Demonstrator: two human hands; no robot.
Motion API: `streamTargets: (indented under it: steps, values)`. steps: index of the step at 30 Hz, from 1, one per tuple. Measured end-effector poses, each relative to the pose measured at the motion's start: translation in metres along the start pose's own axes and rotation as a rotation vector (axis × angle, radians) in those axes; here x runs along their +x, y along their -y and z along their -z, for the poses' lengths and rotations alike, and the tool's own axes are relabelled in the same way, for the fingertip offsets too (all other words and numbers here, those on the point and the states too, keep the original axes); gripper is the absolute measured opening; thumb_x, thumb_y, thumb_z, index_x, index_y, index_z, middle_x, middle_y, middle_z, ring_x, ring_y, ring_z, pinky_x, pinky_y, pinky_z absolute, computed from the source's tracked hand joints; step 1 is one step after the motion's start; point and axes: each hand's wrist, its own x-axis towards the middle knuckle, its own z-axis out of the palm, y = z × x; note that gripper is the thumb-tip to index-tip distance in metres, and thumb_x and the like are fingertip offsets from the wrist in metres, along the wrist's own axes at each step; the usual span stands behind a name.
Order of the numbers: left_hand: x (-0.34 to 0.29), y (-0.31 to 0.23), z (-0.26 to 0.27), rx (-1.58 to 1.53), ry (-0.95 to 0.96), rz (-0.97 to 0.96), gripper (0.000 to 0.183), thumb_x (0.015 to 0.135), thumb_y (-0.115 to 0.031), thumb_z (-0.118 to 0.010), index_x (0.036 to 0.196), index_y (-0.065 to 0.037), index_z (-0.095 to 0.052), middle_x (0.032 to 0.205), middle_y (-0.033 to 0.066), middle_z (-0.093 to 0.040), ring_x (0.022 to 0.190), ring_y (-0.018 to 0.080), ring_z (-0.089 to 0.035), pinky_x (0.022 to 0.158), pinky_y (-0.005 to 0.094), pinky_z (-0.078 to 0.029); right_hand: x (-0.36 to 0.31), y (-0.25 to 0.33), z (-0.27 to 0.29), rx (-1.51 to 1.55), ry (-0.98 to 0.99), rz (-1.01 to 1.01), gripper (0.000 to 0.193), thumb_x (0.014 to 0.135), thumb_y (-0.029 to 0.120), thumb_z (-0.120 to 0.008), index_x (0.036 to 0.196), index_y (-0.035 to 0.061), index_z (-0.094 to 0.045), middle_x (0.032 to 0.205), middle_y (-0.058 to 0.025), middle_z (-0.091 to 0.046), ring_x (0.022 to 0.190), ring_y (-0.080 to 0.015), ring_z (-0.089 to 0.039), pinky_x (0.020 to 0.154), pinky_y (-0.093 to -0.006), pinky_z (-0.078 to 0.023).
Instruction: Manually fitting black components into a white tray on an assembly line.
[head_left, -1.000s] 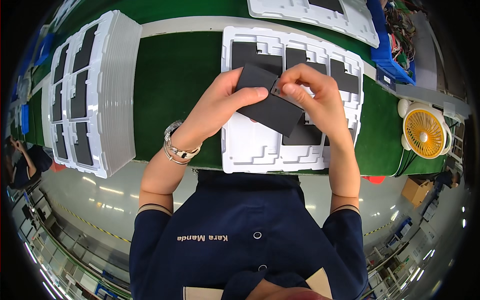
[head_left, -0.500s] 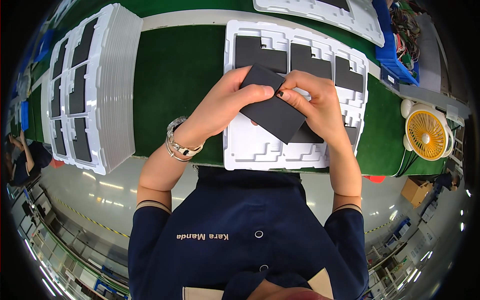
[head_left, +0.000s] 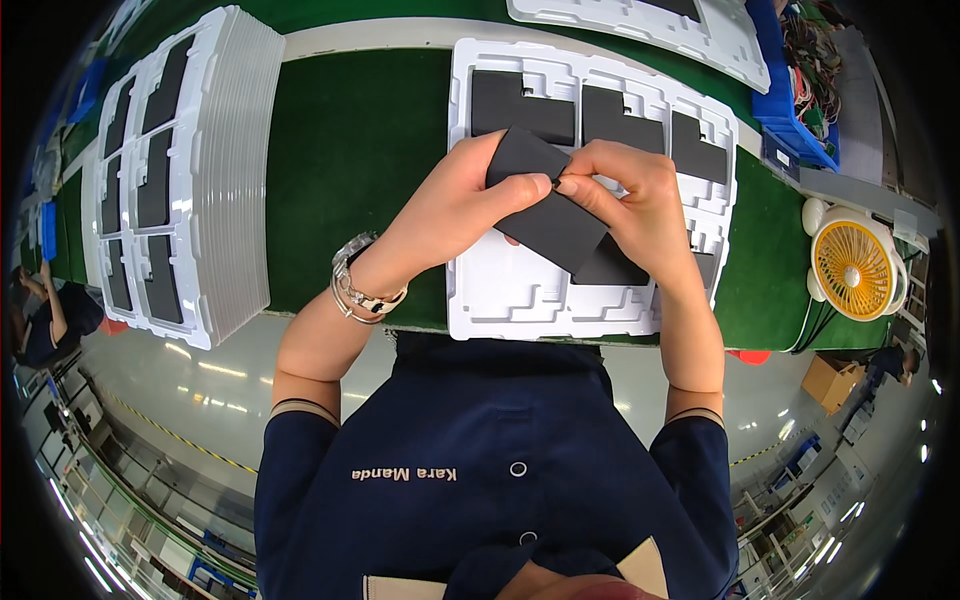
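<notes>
A flat, matte black panel with a notch in its edge is held tilted above a white moulded tray. My left hand grips it from the left, thumb on top and fingers mostly hidden underneath. At the notch, my right hand pinches a tiny black part between thumb and forefinger; its exact kind is too small to tell. Similar notched black panels lie in the tray's compartments, one partly covered by the held panel and my right hand.
On the left, a tall stack of white trays holds more black panels. A yellow-and-white fan stands at the right edge of the green bench. Behind it is a blue bin of wires. Another white tray lies at the far side.
The held panel has tilted slightly, its lower corner shifting up. My right thumb and forefinger have shifted a little at the notch, and less of the small black part shows.
</notes>
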Motion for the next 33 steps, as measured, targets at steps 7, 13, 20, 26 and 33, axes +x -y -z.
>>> streamTargets:
  steps: [7,13,20,26,33]
  values:
    - [0.0,-0.005,-0.002,0.127,-0.092,-0.054,0.022,0.093,-0.019,-0.063,0.099,0.001,-0.06,0.084,0.0022,-0.064,0.07,0.0065,-0.06,0.058,0.0237,-0.052,0.002,0.003,0.005,0.228,0.014,-0.177,0.009,0.086,0.01,-0.071,0.087,0.0003,-0.069,0.08,-0.0059,-0.069,0.072,-0.0153,-0.061,0.07,-0.0278,-0.05]
    - [0.004,0.002,-0.001,0.385,-0.233,-0.211,0.022,0.089,-0.017,-0.067,0.098,0.001,-0.059,0.071,0.004,-0.063,0.062,0.0102,-0.06,0.055,0.0273,-0.048,0.002,-0.004,-0.004,0.194,-0.007,-0.026,0.015,0.085,0.01,-0.071,0.094,-0.0001,-0.064,0.084,-0.0072,-0.065,0.079,-0.0194,-0.061,0.075,-0.0313,-0.049]
    - [0.002,0.0,-0.009,0.554,-0.313,-0.247,0.022,0.086,-0.015,-0.068,0.096,0.0,-0.057,0.064,0.0099,-0.062,0.052,0.0207,-0.061,0.051,0.0305,-0.046,0.003,-0.004,-0.01,0.143,-0.098,-0.008,0.01,0.085,0.006,-0.068,0.09,-0.0011,-0.062,0.082,-0.0079,-0.064,0.076,-0.0187,-0.062,0.072,-0.031,-0.05]
    - [0.003,0.004,-0.01,0.582,-0.305,-0.273,0.02,0.085,-0.015,-0.068,0.094,-0.001,-0.056,0.062,0.0093,-0.061,0.051,0.0219,-0.061,0.05,0.0308,-0.046,0.002,-0.003,-0.011,0.15,-0.11,-0.03,0.006,0.085,0.002,-0.065,0.087,-0.0024,-0.062,0.08,-0.0076,-0.064,0.075,-0.0176,-0.062,0.074,-0.0304,-0.05]
    - [0.003,0.006,-0.011,0.57,-0.304,-0.261,0.02,0.085,-0.014,-0.068,0.095,-0.002,-0.056,0.061,0.0085,-0.061,0.051,0.0216,-0.061,0.049,0.031,-0.045,0.002,-0.004,-0.011,0.201,-0.116,-0.068,0.005,0.084,0.001,-0.064,0.087,-0.0026,-0.062,0.079,-0.0067,-0.063,0.075,-0.0162,-0.061,0.077,-0.0295,-0.05]
